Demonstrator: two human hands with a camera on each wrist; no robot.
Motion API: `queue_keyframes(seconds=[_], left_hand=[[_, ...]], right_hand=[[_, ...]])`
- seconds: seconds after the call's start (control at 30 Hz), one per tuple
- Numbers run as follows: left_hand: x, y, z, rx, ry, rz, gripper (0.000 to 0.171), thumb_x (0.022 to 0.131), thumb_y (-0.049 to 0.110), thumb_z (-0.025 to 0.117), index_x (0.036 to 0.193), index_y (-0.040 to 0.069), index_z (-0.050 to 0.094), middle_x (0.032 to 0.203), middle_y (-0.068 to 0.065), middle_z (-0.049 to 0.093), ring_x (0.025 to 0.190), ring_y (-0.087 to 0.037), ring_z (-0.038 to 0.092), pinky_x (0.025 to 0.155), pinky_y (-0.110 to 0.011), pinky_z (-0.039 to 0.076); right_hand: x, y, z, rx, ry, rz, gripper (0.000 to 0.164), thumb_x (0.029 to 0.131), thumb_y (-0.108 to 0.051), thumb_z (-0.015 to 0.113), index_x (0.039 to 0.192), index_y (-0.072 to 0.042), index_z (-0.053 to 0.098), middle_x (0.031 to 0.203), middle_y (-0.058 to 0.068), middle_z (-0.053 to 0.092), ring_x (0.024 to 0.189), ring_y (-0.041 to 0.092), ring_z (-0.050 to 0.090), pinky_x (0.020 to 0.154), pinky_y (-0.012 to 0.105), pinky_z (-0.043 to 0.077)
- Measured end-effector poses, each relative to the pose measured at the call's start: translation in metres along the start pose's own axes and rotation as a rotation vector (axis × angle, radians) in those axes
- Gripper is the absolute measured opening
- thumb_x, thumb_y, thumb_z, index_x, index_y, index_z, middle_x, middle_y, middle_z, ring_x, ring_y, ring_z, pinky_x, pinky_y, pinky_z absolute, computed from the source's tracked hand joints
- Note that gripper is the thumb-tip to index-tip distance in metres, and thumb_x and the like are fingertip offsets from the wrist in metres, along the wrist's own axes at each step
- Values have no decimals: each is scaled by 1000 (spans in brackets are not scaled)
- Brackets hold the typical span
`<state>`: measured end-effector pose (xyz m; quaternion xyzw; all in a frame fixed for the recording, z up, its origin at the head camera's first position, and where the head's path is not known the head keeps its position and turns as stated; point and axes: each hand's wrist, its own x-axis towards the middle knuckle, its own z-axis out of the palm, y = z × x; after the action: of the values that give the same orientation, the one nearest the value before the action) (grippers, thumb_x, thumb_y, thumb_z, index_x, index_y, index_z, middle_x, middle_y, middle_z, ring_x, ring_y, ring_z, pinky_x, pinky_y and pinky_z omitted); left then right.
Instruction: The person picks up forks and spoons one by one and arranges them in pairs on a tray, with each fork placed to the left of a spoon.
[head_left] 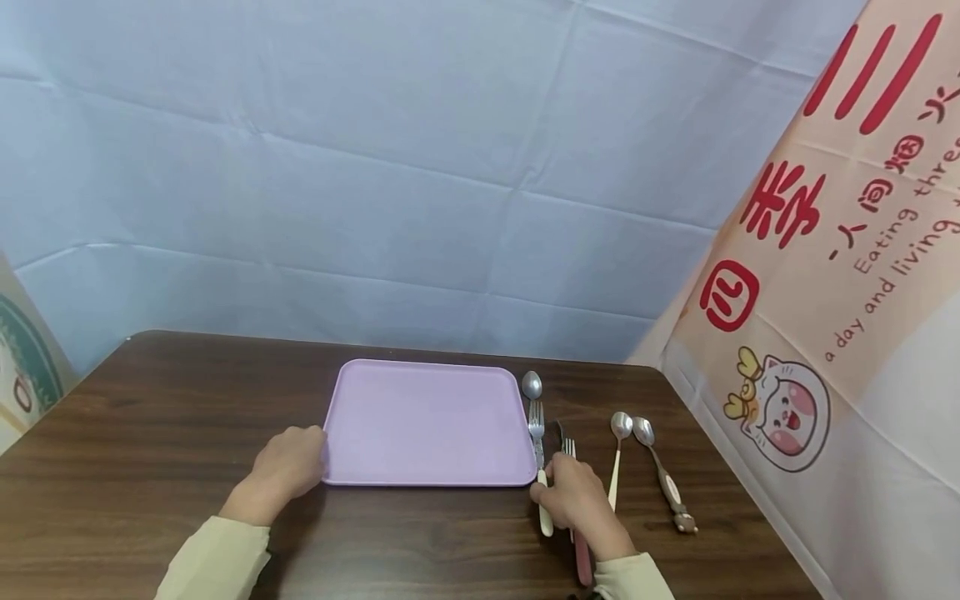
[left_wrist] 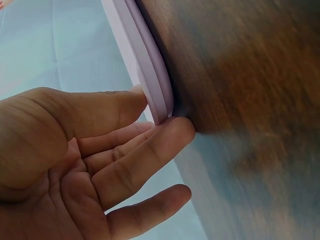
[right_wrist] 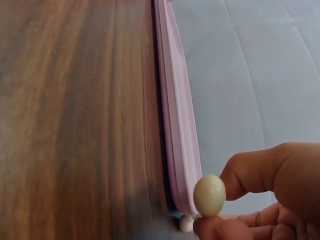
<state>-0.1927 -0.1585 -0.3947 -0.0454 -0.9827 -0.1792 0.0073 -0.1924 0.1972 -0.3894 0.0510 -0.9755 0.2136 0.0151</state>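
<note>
Rightmost fork (head_left: 570, 447), partly hidden behind right fingers (head_left: 564, 472) (handle perhaps pink)

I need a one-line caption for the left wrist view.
The left hand pinches a lilac tray at its corner, over a wooden table.

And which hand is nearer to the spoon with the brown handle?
The right hand. It is left of the brown-handled spoon, with a cream-handled spoon between them; the left hand is farther, gripping the tray at its left edge.

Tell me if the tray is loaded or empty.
Empty: the head view shows the flat base of the lilac tray bare within its raised rim, with nothing lying on it.
</note>
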Motion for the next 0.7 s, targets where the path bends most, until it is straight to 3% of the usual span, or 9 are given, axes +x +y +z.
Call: queue_keyframes(seconds=[0.37, 0.53, 0.6, 0.7], left_hand=[[1, 2, 0, 8, 5, 5, 13, 79, -1, 53, 67, 3, 54, 63, -8, 50, 55, -23, 44, 47, -38, 38], [1, 3, 1, 17, 9, 11, 14, 79, 0, 53, 66, 3, 54, 64, -9, 52, 55, -24, 44, 47, -40, 39], [0, 3, 0, 17, 6, 8, 15, 79, -1, 53, 65, 4, 53, 64, -9, 52, 55, -24, 45, 48, -40, 39], [-1, 2, 0, 12, 4, 3, 16, 79, -1, 52, 63, 5, 51, 65, -9, 52, 56, -25, 45, 48, -41, 39]], right_hand=[[9, -15, 9, 40, 22, -51, 18, 71, -13, 68, 73, -5, 52, 61, 1, 49, 55, 16, 49, 52, 32, 41], [15, -26, 14, -8, 31, -75, 18, 72, -14, 68, 77, -3, 55, 61, 1, 52, 57, 17, 52, 66, 46, 42], [16, -29, 16, -11, 20, -64, 19, 73, -15, 68, 79, -3, 55, 60, 1, 52, 54, 16, 52, 65, 48, 41], [18, -34, 19, 31, -2, -56, 19, 74, -14, 68, 81, -2, 54, 59, 1, 50, 49, 15, 51, 56, 40, 43]])
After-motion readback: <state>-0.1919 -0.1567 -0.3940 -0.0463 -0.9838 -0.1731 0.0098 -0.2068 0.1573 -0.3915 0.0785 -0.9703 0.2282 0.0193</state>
